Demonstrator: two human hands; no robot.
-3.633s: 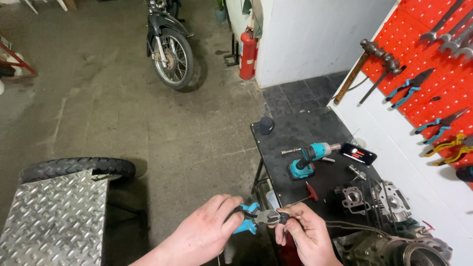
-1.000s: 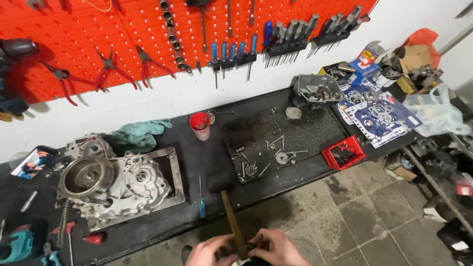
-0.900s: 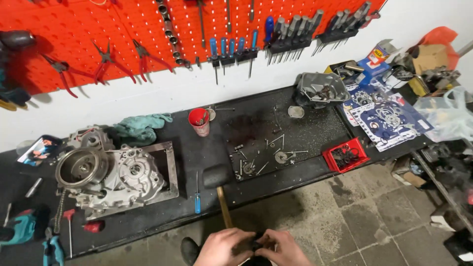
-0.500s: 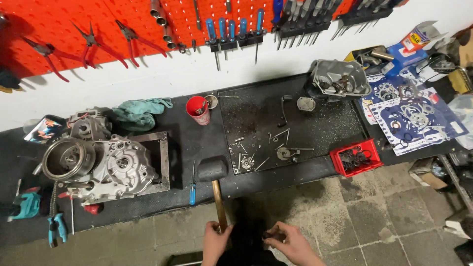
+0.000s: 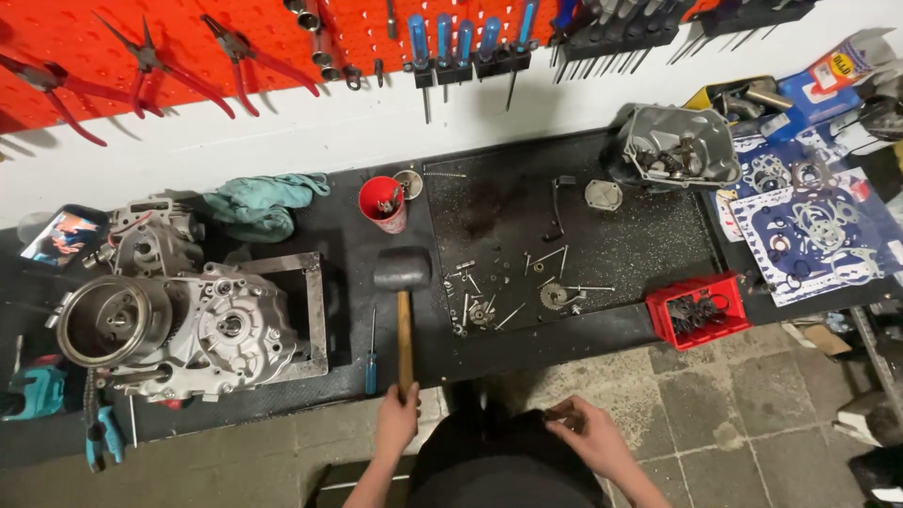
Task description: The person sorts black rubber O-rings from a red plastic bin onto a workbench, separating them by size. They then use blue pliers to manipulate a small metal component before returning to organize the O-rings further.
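My left hand (image 5: 396,420) grips the end of the wooden handle of a black rubber mallet (image 5: 403,271), whose head rests on the black workbench (image 5: 348,254). My right hand (image 5: 583,431) hovers below the bench edge with its fingers closed around a small dark metal part (image 5: 562,414). To the left of the mallet sits a grey engine case (image 5: 179,325) on a metal frame. A blue-handled screwdriver (image 5: 371,362) lies just left of the mallet handle.
Loose bolts and a small gear (image 5: 555,297) lie on the mat. A red cup (image 5: 383,203), a teal rag (image 5: 259,202), a red parts bin (image 5: 698,309), an engine cover (image 5: 679,146) and gasket sheets (image 5: 809,226) crowd the bench. Pliers and screwdrivers hang on the red pegboard (image 5: 188,38).
The view swung from the garage floor to the bench. The mallet went from held upright to lying on the bench, my left hand still on its handle. The hands have separated.
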